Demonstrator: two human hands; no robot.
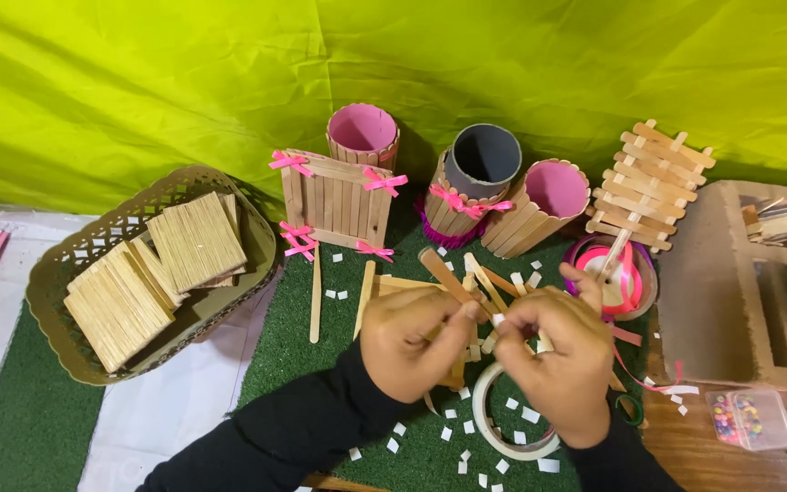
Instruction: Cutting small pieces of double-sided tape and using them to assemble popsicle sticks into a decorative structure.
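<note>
My left hand (pixel 409 342) grips a wooden craft stick (pixel 444 271) that points up and to the left. My right hand (pixel 555 357) pinches at the same stick near its middle, where a small white bit of tape shows. Both hands hover over a loose pile of craft sticks (pixel 389 287) on green artificial turf (pixel 289 342). Just below my right hand lies a roll of white tape (pixel 494 428). Several small white paper bits (pixel 453 435) are scattered over the turf.
A tan woven basket (pixel 66 264) at the left holds stacks of sticks. Behind stand a stick box with pink bows (pixel 334 200), three stick-clad cups (pixel 362 135), a stick lattice (pixel 650 187), pink ribbon spools (pixel 626 282), a brown box (pixel 712 301) and a small bead case (pixel 751 419).
</note>
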